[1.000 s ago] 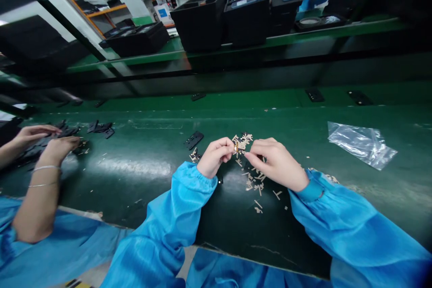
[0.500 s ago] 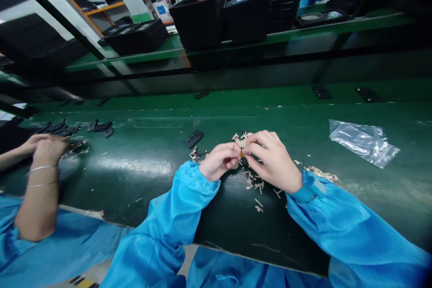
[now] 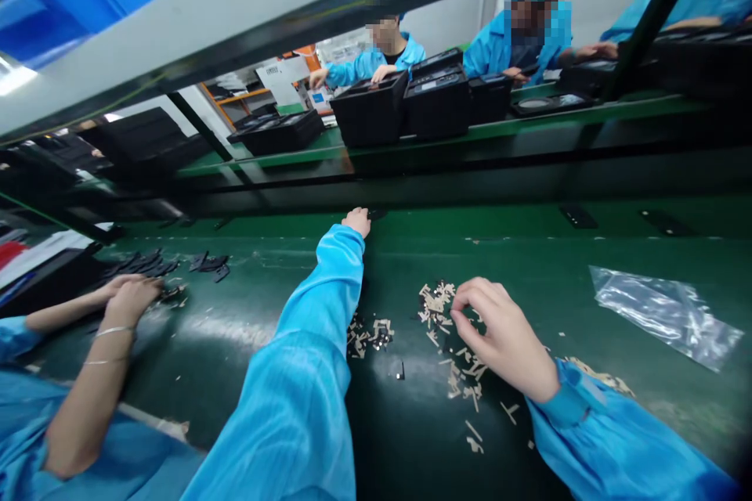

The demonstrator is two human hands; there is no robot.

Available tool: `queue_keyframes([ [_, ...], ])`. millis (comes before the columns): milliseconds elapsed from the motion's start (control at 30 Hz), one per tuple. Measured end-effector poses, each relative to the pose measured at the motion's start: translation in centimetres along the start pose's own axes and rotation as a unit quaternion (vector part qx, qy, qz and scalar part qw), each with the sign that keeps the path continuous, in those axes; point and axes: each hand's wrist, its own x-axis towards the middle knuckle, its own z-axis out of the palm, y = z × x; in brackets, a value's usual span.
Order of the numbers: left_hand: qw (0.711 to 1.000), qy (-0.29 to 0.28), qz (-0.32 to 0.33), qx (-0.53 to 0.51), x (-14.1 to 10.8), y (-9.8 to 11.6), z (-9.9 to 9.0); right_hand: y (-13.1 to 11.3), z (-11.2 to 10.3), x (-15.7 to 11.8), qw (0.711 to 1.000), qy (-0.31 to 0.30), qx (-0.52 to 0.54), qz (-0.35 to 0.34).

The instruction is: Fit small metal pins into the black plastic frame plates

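L hand [image 3: 357, 221] – at black part [image 3: 376, 214], far belt | R hand [image 3: 499, 337] – over tan scraps [image 3: 438, 304]

1. There is one view only, from a camera worn on the person's head, so no second view shares the scene.
2. It looks forward and down across the green belt [image 3: 264, 305], from the near edge toward the far shelf [image 3: 470, 133] behind it.
3. It sits close: the sleeves fill the bottom of the view, nearer than the belt.
4. Workers beyond the shelf appear small, at the top.
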Motion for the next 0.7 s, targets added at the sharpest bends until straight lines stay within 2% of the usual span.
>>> queue_keyframes([
  [200, 1.0, -0.02, -0.005, 0.002, 1.6, 0.4, 0.8, 0.1, 0.2, 0.0, 1.0, -0.018, -0.011, -0.002],
  [300, 0.997, -0.03, -0.008, -0.065, 1.4, 0.9, 0.1, 0.2, 0.2, -0.1, 1.0, -0.018, -0.018, -0.001],
  [400, 0.982, -0.039, -0.009, -0.183, 0.4, 1.8, -0.6, 0.1, 0.1, -0.1, 1.0, -0.019, -0.011, 0.001],
  [467, 0.958, -0.045, -0.006, -0.284, -1.2, 2.7, -0.8, -0.1, 0.0, 0.0, 1.0, -0.016, 0.002, 0.006],
  [533, 0.919, -0.054, 0.002, -0.391, -3.8, 3.7, -0.5, -0.2, 0.0, 0.1, 1.0, -0.015, 0.021, 0.013],
  [700, 0.807, -0.097, 0.01, -0.582, -13.4, 5.8, 0.9, -0.7, -0.2, 0.1, 0.993, -0.011, 0.109, 0.034],
])
